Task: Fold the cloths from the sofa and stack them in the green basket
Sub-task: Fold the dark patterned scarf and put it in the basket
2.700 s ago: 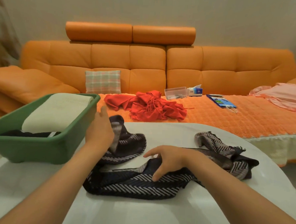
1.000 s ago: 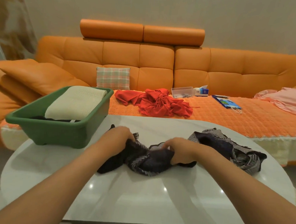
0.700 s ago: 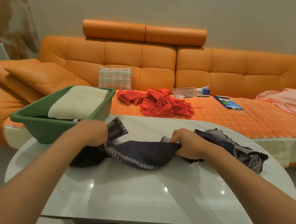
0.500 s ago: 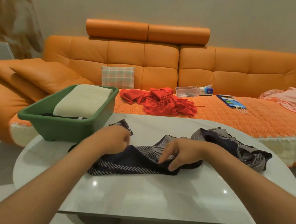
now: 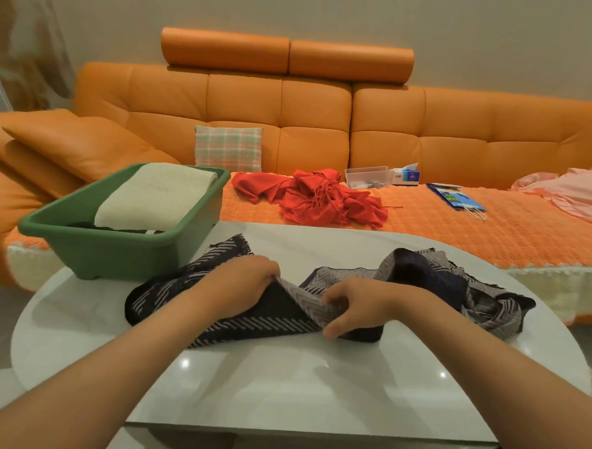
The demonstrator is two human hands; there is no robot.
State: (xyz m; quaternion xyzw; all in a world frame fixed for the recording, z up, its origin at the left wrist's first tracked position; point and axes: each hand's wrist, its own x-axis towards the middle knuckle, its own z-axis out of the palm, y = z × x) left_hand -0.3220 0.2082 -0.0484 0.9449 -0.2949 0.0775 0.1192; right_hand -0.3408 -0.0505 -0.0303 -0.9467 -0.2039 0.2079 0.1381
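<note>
A dark navy scarf [image 5: 276, 312] with grey zigzag stripes lies across the white table [image 5: 279, 381]; its right end is bunched up. My left hand [image 5: 240, 283] grips an edge of the scarf near its middle. My right hand [image 5: 355, 306] pinches a raised fold of it just to the right. The green basket [image 5: 122, 249] stands on the table's left rear, holding a folded cream cloth [image 5: 155, 196] over a dark one. A crumpled red cloth [image 5: 316, 198] lies on the orange sofa [image 5: 463, 140], and a pink cloth [image 5: 577, 194] at its right end.
On the sofa seat are a plaid cushion [image 5: 228, 147], a clear plastic box [image 5: 365, 176], a tissue box [image 5: 407, 175] and a blue packet [image 5: 457, 198]. The basket overhangs the table's left edge toward the sofa.
Both hands have drawn together at the middle of the scarf, and a fold of it now rises between them. The basket and the sofa cloths have not moved.
</note>
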